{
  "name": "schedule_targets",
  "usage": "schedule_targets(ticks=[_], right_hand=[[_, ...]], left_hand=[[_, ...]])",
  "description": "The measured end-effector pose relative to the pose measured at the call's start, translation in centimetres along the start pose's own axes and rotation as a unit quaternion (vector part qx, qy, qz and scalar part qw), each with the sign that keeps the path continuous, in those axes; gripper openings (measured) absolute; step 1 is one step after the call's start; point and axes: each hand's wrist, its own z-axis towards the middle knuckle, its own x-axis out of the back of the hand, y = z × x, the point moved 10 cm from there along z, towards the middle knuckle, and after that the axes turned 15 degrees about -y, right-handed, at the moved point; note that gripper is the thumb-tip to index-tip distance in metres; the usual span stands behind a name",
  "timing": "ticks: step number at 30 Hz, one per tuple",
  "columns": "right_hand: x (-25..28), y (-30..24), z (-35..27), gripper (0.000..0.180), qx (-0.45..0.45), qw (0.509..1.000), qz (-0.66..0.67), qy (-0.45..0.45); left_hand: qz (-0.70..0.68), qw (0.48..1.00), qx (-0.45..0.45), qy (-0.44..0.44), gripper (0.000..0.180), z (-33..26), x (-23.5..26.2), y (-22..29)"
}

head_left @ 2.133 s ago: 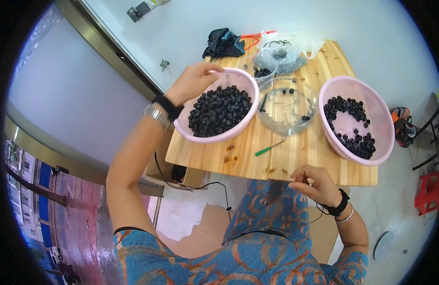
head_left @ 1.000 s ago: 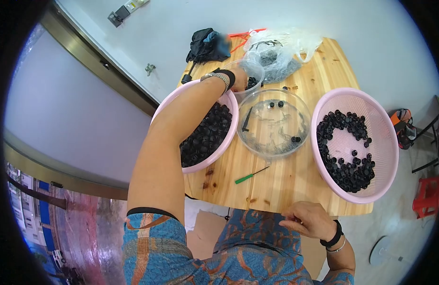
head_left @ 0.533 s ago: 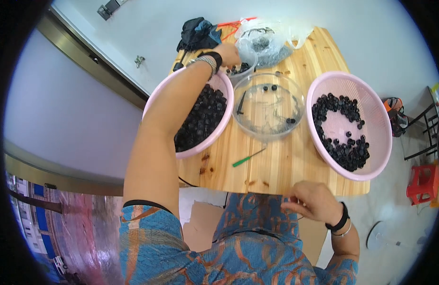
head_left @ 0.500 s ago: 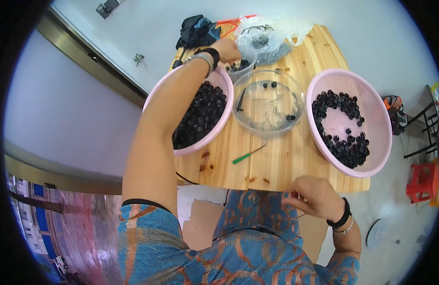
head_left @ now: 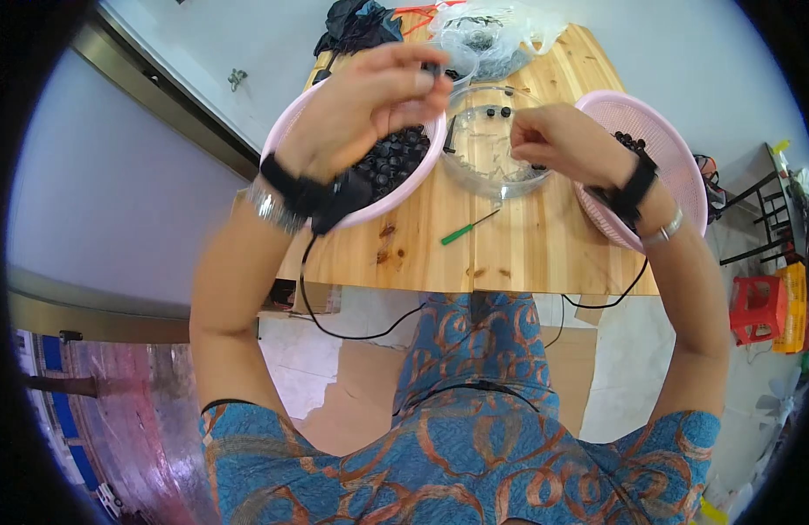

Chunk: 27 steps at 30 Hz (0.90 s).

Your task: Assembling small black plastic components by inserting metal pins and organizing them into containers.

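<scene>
Left hand [head_left: 369,105], fingers pinched on a small black part [head_left: 432,68], raised over the left pink basin [head_left: 286,131]; right hand [head_left: 562,140], fingertips closed, contents indiscernible, just right, above the glass bowl [head_left: 496,171].

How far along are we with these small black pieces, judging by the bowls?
Early, it seems. Done: only a few black pieces lie in the clear glass bowl. In hand: the left hand pinches one small black piece above the table, and the right hand is raised beside it. Left: the left pink basket is heaped with black pieces; the right pink basket holds some.
</scene>
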Motion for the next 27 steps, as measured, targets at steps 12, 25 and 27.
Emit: schedule_targets(ticks=[12, 25, 27], right_hand=[[-6.2, 6.9, 9.4, 0.023, -0.231, 0.944, -0.195, -0.132], [-6.6, 6.9, 9.4, 0.018, -0.276, 0.938, -0.189, -0.091], [-6.6, 7.1, 9.8, 0.019, -0.271, 0.940, -0.190, -0.084]], left_hand=[[-0.133, 0.987, 0.058, 0.068, 0.021, -14.2, -6.7, -12.1], [-0.246, 0.965, 0.002, 0.088, 0.017, -12.3, -6.2, -16.2], [-0.272, 0.959, 0.000, 0.079, 0.017, -11.8, -6.5, -16.3]])
